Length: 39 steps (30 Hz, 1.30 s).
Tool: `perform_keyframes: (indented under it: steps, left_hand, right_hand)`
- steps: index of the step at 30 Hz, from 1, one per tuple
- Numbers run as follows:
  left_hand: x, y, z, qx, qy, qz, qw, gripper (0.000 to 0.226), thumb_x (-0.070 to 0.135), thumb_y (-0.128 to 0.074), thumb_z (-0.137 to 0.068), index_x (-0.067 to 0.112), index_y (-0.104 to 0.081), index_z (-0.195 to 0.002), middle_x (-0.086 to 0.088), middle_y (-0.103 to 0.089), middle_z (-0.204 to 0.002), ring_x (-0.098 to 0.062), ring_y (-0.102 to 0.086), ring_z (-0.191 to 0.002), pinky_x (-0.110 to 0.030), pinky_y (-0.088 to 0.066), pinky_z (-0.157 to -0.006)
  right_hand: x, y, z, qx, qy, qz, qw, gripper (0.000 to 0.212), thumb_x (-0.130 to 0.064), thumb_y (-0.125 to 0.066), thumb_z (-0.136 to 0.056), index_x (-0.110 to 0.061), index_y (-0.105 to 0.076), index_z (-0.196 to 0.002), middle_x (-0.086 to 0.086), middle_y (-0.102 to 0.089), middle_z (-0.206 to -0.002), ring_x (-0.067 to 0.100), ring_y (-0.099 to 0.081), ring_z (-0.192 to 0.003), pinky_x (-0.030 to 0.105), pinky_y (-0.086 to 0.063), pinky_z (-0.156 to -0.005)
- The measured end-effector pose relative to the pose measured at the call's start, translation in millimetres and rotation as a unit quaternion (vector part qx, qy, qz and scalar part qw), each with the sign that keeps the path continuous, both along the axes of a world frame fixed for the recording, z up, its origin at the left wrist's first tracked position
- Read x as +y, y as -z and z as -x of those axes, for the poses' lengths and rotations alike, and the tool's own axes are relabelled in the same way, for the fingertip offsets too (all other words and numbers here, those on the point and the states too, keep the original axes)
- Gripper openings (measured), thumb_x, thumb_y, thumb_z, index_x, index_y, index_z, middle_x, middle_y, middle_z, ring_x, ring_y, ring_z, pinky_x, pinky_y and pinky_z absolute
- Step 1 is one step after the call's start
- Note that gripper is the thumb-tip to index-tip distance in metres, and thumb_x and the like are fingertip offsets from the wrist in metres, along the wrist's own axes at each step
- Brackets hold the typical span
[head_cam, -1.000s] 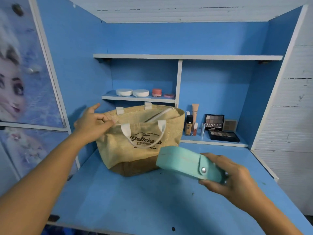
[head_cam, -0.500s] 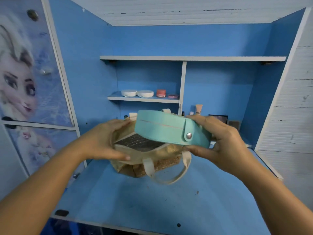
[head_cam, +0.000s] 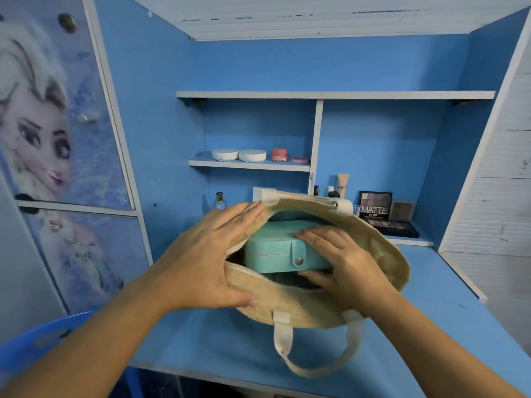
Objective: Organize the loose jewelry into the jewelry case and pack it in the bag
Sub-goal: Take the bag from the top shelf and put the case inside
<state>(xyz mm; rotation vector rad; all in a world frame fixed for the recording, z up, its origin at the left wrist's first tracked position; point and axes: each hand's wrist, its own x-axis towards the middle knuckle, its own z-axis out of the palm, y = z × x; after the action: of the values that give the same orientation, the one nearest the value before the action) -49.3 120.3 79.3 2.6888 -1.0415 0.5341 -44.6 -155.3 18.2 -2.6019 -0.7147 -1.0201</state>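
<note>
From the head view, the left hand (head_cam: 207,259) is spreading across the left end of the bag (head_cam: 301,307). Its fingers are lying nearly straight against the far rim and its thumb is pressing flat on the near rim, and it is gripping nothing. The likely reason is that soft cloth would otherwise sag shut, so the hand is propping the mouth wide. The right hand (head_cam: 349,264) is pinching the jewelry case (head_cam: 273,249), with its fingers curling over the lid and its thumb tucking under the front edge. That hold looks chosen so the box is going in level, lid up, and not tipping. The case is sitting inside the bag's mouth, partly sunk between the two walls, with its front facing the camera. It is a rounded, box-like shape in smooth, faintly grained turquoise material, and a tab is folding down over the seam onto a metal snap (head_cam: 299,261), so the contents are hidden. The bag is showing a coarse, woven tan weave, floppy and wide-mouthed, and its pale webbing handle (head_cam: 283,337) is drooping in a loop over the blue desk (head_cam: 201,340). Behind, an eyeshadow palette (head_cam: 375,206) is standing on the low ledge and two white compacts (head_cam: 238,154) are resting on a shelf.
</note>
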Motion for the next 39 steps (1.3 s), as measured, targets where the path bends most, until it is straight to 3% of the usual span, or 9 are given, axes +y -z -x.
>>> perform_keyframes:
  steps: [5,8,12,18,23,30,33,36,39]
  left_hand:
    - [-1,2,0,-0.018,-0.021,0.001,1.000,0.135,0.076,-0.076,-0.050,0.049,0.013,-0.147,0.036,0.012,-0.144,-0.005,-0.008,-0.146,-0.020,-0.015,-0.110]
    - [-3,9,-2,0.015,-0.024,0.003,1.000,0.134,0.076,-0.076,-0.051,0.050,0.014,-0.146,0.033,0.009,-0.148,-0.003,-0.005,-0.147,-0.030,-0.020,-0.117]
    - [-9,13,5,0.027,-0.008,0.006,1.000,0.128,0.068,-0.078,-0.056,0.056,0.015,-0.144,0.042,0.018,-0.140,0.015,0.002,-0.131,-0.018,-0.017,-0.108]
    - [-10,16,6,0.020,0.002,-0.003,1.000,0.117,0.058,-0.078,-0.064,0.059,0.009,-0.143,0.051,0.021,-0.133,0.030,0.012,-0.120,0.008,0.001,-0.090]
    - [-9,28,2,0.027,0.013,0.031,0.999,0.113,0.051,-0.079,-0.066,0.059,0.002,-0.144,0.046,0.011,-0.142,0.034,0.012,-0.122,0.006,0.000,-0.095]
    - [-6,37,-7,0.034,0.007,0.043,0.999,0.114,0.048,-0.076,-0.065,0.060,0.006,-0.142,0.037,0.002,-0.148,0.016,-0.005,-0.131,-0.015,-0.021,-0.105]
    - [1,35,-13,0.019,-0.004,0.037,0.999,0.115,0.049,-0.076,-0.064,0.062,0.006,-0.143,0.039,-0.001,-0.144,0.018,-0.007,-0.127,-0.015,-0.025,-0.102]
    - [10,35,-22,0.020,-0.005,0.051,0.999,0.112,0.049,-0.072,-0.060,0.061,0.000,-0.144,0.036,-0.014,-0.144,0.010,-0.021,-0.130,-0.023,-0.032,-0.107]
    - [12,35,-32,0.026,0.002,0.073,0.997,0.111,0.039,-0.073,-0.058,0.066,-0.005,-0.142,0.039,-0.021,-0.141,0.001,-0.028,-0.134,-0.026,-0.030,-0.110]
  right_hand:
    - [-7,2,-4,0.154,-0.004,0.030,0.988,0.070,-0.048,-0.074,-0.073,-0.032,-0.047,-0.135,-0.009,-0.054,-0.130,0.011,-0.047,-0.121,0.030,-0.039,-0.105]
    - [-6,1,-4,0.206,0.002,0.063,0.977,0.070,-0.050,-0.072,-0.075,-0.036,-0.043,-0.137,-0.012,-0.049,-0.132,0.006,-0.043,-0.121,0.018,-0.033,-0.101]
    - [-2,10,-7,0.114,0.018,0.027,0.993,0.067,-0.044,-0.075,-0.074,-0.029,-0.049,-0.134,-0.007,-0.054,-0.129,0.016,-0.050,-0.118,0.038,-0.049,-0.094]
    - [8,36,-21,0.031,0.031,0.010,0.999,0.066,-0.027,-0.082,-0.067,-0.023,-0.055,-0.127,-0.005,-0.057,-0.123,0.019,-0.046,-0.121,0.037,-0.052,-0.089]
    - [11,58,-28,0.060,0.061,-0.034,0.996,0.059,-0.024,-0.080,-0.070,-0.023,-0.056,-0.125,-0.003,-0.055,-0.123,0.019,-0.043,-0.121,0.038,-0.055,-0.084]
    - [6,45,-21,0.239,0.051,0.015,0.970,0.065,-0.038,-0.069,-0.082,-0.033,-0.039,-0.139,-0.010,-0.029,-0.150,0.013,-0.022,-0.140,0.034,-0.026,-0.114]
    - [-5,29,6,0.139,0.029,0.010,0.990,0.048,-0.042,-0.067,-0.081,-0.031,-0.056,-0.126,-0.006,-0.047,-0.139,0.019,-0.048,-0.125,0.039,-0.047,-0.095]
    - [-33,28,25,-0.041,0.116,-0.035,0.992,0.030,-0.045,-0.068,-0.072,-0.031,-0.070,-0.099,0.004,-0.053,-0.132,0.033,-0.048,-0.111,0.042,-0.039,-0.084]
    - [-60,30,29,0.092,0.128,-0.154,0.975,0.049,-0.030,-0.080,-0.068,-0.048,-0.060,-0.109,-0.001,-0.029,-0.150,0.023,-0.042,-0.122,0.038,-0.039,-0.088]
